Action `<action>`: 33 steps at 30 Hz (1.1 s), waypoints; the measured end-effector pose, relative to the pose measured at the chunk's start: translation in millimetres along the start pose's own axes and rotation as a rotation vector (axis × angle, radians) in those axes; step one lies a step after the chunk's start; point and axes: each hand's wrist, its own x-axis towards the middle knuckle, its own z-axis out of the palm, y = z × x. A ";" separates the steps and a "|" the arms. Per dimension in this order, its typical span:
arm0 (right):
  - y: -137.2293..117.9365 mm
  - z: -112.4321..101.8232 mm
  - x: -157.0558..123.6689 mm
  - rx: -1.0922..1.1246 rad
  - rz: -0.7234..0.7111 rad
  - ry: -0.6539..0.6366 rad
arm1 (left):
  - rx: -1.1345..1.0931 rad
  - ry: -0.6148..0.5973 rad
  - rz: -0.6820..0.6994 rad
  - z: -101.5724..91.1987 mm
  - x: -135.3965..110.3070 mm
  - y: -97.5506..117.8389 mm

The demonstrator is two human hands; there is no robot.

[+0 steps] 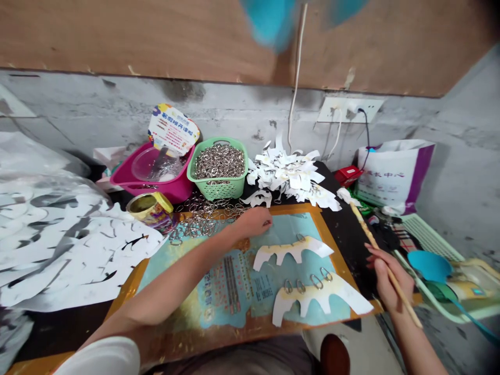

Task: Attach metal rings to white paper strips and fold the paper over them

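Left of the board (pixel 327 245), white cut paper (pixel 66 245) is being left heaped, while a green basket (pixel 219 183) of metal rings (pixel 219 161) is being kept beyond the board, with loose rings (pixel 195 221) lying along its far edge. The left hand (pixel 253 223) is being held curled on the board, though whether anything is being pinched cannot be told. Four rings are being shown along the nearer cutout (pixel 308 298), and one on the farther cutout (pixel 289 251). Right of the board, a wooden stick (pixel 365 230) is being gripped firmly by the closed right hand (pixel 390 284).
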 end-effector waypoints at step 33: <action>-1.7 2.4 -0.4 -0.009 0.001 0.031 | -0.131 -0.103 0.115 4.5 1.6 10.2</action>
